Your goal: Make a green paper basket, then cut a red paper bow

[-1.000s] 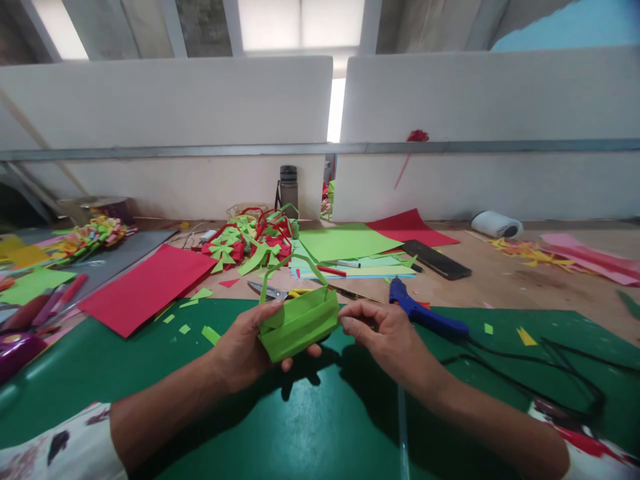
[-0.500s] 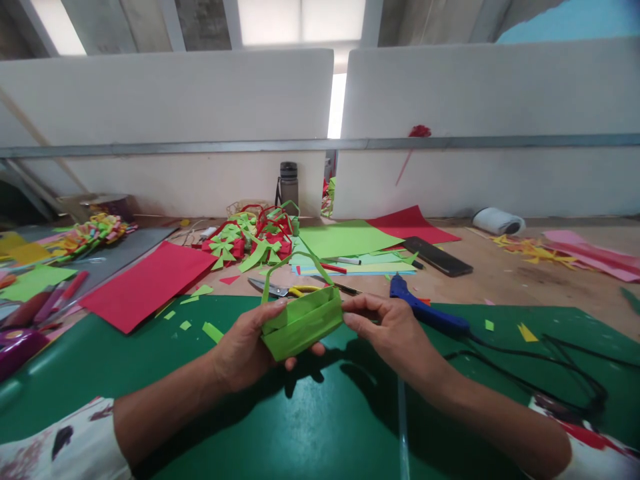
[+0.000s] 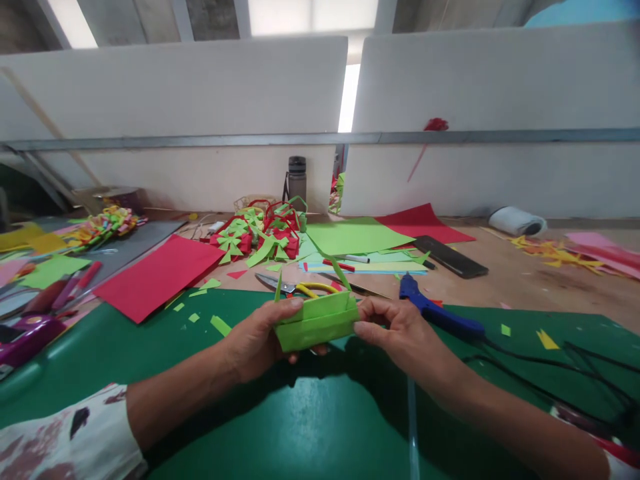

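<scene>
A small light-green paper basket with a thin strip handle is held above the green mat. My left hand grips its left end, thumb on top and fingers underneath. At the right end, my right hand pinches the basket's edge between thumb and fingertips. Just behind the basket lie scissors with yellow handles, partly hidden by it. To the right of my right hand rests a blue glue gun with a black cord.
Behind are finished red and green paper baskets, a dark bottle, green sheets and a black phone. A red sheet lies on the left, near a purple tool. A clear glue stick lies in front.
The basket has tipped so its opening shows less and its front side faces me more. Both hands stay on it. The whole view has shifted slightly.
</scene>
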A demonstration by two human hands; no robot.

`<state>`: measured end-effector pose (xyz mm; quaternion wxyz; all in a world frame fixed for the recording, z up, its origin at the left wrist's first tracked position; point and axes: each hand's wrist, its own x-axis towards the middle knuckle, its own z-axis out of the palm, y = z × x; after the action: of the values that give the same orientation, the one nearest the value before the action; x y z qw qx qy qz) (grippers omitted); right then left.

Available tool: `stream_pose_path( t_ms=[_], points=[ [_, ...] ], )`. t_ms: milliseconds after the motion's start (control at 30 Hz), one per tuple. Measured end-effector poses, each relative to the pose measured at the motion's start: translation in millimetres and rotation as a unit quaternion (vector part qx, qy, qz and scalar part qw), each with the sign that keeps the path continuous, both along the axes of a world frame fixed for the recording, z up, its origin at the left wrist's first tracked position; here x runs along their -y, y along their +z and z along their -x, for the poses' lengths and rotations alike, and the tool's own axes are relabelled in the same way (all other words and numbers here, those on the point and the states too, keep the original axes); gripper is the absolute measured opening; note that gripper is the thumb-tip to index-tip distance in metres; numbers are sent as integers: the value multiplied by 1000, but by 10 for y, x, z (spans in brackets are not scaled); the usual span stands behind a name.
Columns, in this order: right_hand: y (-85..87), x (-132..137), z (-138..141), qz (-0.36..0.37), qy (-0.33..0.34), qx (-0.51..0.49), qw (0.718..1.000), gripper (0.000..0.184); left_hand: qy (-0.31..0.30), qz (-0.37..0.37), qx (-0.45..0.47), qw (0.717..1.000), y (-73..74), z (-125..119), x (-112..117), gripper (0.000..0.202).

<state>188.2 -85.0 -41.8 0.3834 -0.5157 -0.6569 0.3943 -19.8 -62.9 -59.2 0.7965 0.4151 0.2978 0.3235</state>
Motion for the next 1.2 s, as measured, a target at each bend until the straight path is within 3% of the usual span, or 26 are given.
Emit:
stream_pose_path(
  t_ms=[167, 300, 367, 633, 967, 1033, 1200],
  points=[
    [-24, -68, -40, 38, -65, -60, 995, 17, 47, -29, -15, 998, 42, 58, -4, 47],
    [-75, -163, -101, 16, -120, -104, 987, 20, 194, -52, -93, 975, 74, 76, 15, 30],
    [-91, -187, -116, 5, -128, -113, 985, 21, 237, -68, -141, 959, 69, 64, 22, 24],
    [-131, -196, -109, 6, -127, -116, 985, 23, 244, -76, -177, 951, 35, 3, 42, 17],
    [-142, -183, -96, -13, -120, -102, 987, 20, 218, -146, -241, 934, 5, 5, 42, 14],
    [-130, -165, -86, -14, -118, -96, 988, 19, 206, -129, -221, 945, -3, 6, 43, 16],
    [-129, -141, -82, -5, -118, -87, 989, 19, 150, -6, -162, 975, -32, 9, 50, 24]
  ],
)
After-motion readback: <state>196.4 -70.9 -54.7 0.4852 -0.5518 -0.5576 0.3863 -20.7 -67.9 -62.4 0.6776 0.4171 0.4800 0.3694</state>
